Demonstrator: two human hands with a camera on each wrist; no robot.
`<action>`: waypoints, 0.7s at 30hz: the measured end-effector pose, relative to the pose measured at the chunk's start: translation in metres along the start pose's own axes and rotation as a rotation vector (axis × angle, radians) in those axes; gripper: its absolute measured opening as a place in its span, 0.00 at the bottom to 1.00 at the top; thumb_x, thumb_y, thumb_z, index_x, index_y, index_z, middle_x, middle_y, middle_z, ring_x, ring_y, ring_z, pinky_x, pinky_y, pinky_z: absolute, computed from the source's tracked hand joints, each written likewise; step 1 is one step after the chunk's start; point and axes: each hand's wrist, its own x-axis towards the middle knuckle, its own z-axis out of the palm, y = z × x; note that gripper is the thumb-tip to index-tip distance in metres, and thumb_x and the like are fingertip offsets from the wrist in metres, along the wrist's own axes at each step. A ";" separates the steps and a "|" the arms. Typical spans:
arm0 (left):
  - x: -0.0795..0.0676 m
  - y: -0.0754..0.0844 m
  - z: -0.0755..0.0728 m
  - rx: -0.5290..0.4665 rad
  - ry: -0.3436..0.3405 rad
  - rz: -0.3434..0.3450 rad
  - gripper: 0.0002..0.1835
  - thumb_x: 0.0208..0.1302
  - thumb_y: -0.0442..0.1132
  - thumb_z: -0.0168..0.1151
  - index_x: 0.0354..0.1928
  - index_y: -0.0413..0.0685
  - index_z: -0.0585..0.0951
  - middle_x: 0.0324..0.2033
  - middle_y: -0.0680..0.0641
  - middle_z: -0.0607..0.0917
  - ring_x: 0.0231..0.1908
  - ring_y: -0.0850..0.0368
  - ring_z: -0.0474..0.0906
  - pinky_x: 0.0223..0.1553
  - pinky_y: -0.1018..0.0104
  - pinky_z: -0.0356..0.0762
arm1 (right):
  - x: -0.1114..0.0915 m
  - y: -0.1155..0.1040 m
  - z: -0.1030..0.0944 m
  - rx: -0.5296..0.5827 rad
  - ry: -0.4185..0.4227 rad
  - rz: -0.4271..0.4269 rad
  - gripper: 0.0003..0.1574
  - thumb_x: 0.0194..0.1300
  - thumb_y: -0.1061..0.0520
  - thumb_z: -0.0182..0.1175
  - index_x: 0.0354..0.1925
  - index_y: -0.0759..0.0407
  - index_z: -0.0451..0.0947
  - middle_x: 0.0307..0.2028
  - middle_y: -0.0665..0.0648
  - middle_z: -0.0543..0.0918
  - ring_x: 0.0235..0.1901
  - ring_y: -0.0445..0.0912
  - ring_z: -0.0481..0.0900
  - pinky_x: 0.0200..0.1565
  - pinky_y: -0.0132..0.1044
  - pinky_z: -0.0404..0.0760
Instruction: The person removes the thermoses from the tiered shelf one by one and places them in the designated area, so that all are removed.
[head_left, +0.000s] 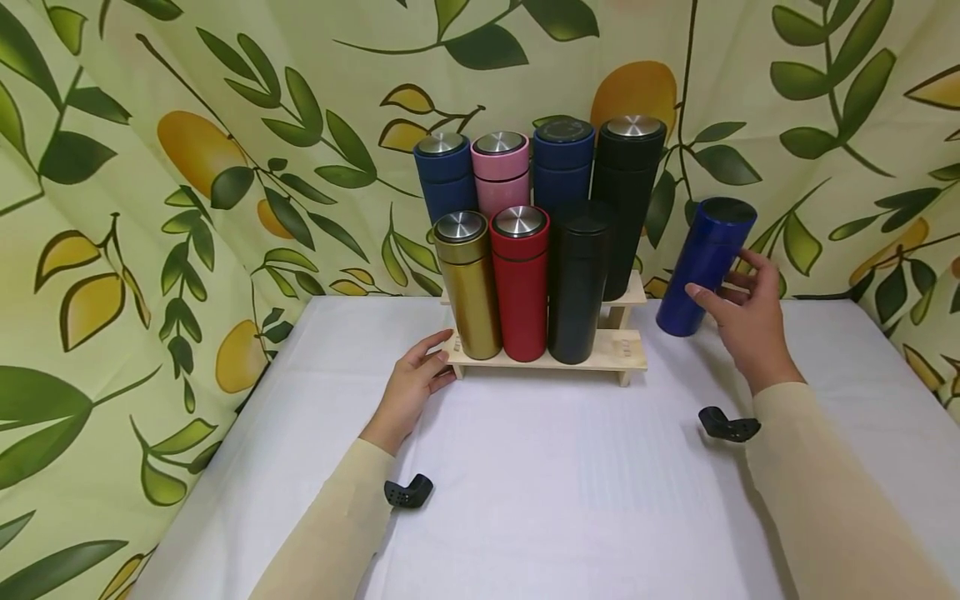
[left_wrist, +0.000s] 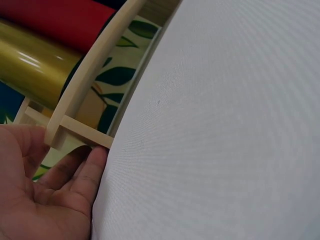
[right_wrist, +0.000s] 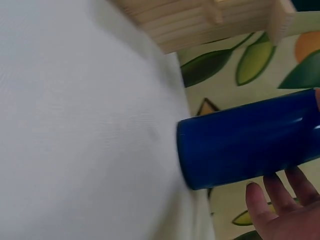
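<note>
At the right, my right hand (head_left: 750,312) grips a blue thermos bottle (head_left: 699,271), thumb on one side and fingers on the other. The bottle leans slightly; whether its base touches the table, I cannot tell. My left hand (head_left: 412,379) holds the left end of a two-step wooden rack (head_left: 536,360), thumb near the top edge, as the left wrist view shows. On the lower step stand a gold bottle (head_left: 474,292), a red bottle (head_left: 521,292) and a black bottle (head_left: 579,292). Fingers (right_wrist: 280,192) lie along the blue bottle's side in the right wrist view.
Behind them on the upper step stand two dark blue bottles (head_left: 442,179) (head_left: 562,171), a pink bottle (head_left: 501,179) and a taller black bottle (head_left: 628,200). A white cloth (head_left: 540,475) covers the table. A leaf-patterned curtain (head_left: 300,208) hangs behind.
</note>
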 end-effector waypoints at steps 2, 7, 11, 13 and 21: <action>0.000 -0.001 0.000 -0.001 0.000 -0.002 0.25 0.85 0.33 0.54 0.79 0.44 0.73 0.69 0.32 0.76 0.65 0.40 0.79 0.63 0.56 0.82 | -0.003 -0.005 -0.005 0.012 0.020 -0.026 0.57 0.79 0.36 0.64 0.88 0.33 0.39 0.82 0.64 0.57 0.78 0.57 0.63 0.75 0.59 0.68; 0.000 -0.001 0.001 -0.003 0.004 -0.002 0.25 0.85 0.33 0.54 0.79 0.45 0.74 0.68 0.32 0.77 0.63 0.40 0.79 0.62 0.56 0.82 | -0.011 -0.019 -0.019 0.161 0.073 -0.135 0.49 0.80 0.45 0.66 0.85 0.40 0.50 0.69 0.55 0.69 0.65 0.44 0.72 0.60 0.31 0.79; 0.000 0.000 0.002 -0.005 0.000 0.000 0.25 0.85 0.33 0.54 0.79 0.45 0.74 0.69 0.32 0.77 0.63 0.40 0.79 0.63 0.55 0.82 | -0.018 -0.030 -0.026 0.353 0.074 -0.212 0.43 0.81 0.51 0.65 0.82 0.44 0.56 0.61 0.51 0.72 0.59 0.42 0.75 0.51 0.24 0.80; 0.000 0.000 0.002 -0.003 0.002 0.000 0.25 0.85 0.33 0.54 0.79 0.45 0.74 0.69 0.32 0.77 0.64 0.40 0.79 0.63 0.55 0.82 | -0.022 -0.036 -0.028 0.434 0.058 -0.247 0.40 0.82 0.52 0.64 0.81 0.44 0.58 0.60 0.53 0.72 0.59 0.44 0.77 0.52 0.24 0.81; -0.001 0.001 0.001 0.002 -0.001 -0.002 0.25 0.85 0.33 0.54 0.79 0.46 0.74 0.69 0.32 0.76 0.64 0.40 0.79 0.63 0.56 0.81 | -0.040 -0.061 -0.020 0.682 -0.019 -0.401 0.31 0.85 0.53 0.59 0.78 0.54 0.63 0.63 0.66 0.75 0.61 0.55 0.79 0.54 0.32 0.84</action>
